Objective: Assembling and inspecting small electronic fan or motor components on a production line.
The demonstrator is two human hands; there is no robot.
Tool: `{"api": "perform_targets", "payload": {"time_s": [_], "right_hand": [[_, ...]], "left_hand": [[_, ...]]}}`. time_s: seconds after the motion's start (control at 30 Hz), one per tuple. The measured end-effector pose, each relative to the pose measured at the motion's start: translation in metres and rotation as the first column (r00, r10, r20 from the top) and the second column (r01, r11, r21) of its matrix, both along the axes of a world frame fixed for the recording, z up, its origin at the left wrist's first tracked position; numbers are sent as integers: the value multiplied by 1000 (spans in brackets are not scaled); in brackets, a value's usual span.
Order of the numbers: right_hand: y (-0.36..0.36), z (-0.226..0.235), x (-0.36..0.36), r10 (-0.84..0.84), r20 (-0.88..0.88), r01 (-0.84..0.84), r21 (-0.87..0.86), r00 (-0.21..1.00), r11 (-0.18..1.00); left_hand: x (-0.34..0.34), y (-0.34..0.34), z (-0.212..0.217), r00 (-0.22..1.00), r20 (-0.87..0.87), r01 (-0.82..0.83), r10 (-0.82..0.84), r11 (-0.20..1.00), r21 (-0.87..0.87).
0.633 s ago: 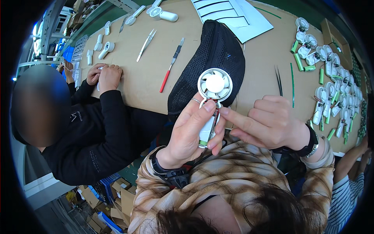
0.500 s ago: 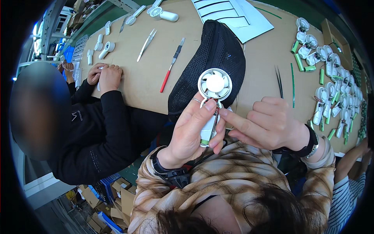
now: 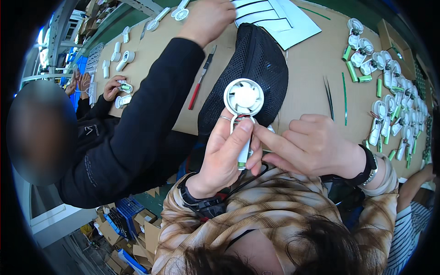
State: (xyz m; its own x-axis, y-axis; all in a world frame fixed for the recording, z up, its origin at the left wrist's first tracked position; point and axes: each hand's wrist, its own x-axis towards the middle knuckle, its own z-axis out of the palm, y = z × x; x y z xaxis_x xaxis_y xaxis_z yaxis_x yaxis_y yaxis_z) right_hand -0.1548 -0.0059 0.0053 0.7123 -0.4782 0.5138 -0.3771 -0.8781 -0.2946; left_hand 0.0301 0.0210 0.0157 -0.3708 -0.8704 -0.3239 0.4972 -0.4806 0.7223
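A small white handheld fan (image 3: 244, 97) is upright in my left hand (image 3: 220, 158), its round blade head toward the far side. My left thumb lies across the open handle, where a green battery end (image 3: 241, 163) and red wires near the neck show. With the index finger stretched out, my right hand (image 3: 311, 144) touches the fan's right side just below the head. The right thumb is apart from that finger, the other fingers are curled, and I see nothing held in them. Behind the fan lies a black mesh bag (image 3: 266, 59).
Dark tweezers (image 3: 328, 98) and a green strip (image 3: 345, 98) lie right of the bag. Many fan assemblies (image 3: 394, 75) with batteries crowd the right side. A co-worker's arm (image 3: 169, 85) crosses the left table near a red-handled tool (image 3: 194, 95), its hand by a white sheet (image 3: 300, 32).
The fan has shifted slightly left in my hands, and my right index finger has followed it. The co-worker's arm has swung out across the table, over the light tweezers.
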Motion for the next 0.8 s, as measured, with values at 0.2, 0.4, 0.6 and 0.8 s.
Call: {"api": "perform_targets", "payload": {"time_s": [0.2, 0.4, 0.6, 0.8], "right_hand": [[-12, -15, -5, 53, 10, -54, 46, 999, 998], [-15, -18, -9, 47, 215, -75, 123, 975, 990], [-4, -17, -8, 7, 362, -99, 237, 932, 966], [6, -3, -1, -170, 446, -83, 493, 879, 866]], "left_hand": [[1, 0, -10, 995, -95, 27, -21, 997, 67], [3, 0, -5, 976, -203, 81, -72, 996, 38], [4, -2, -8, 970, -230, 84, -76, 996, 26], [-3, -4, -12, 985, -170, 14, -31, 995, -103]]}}
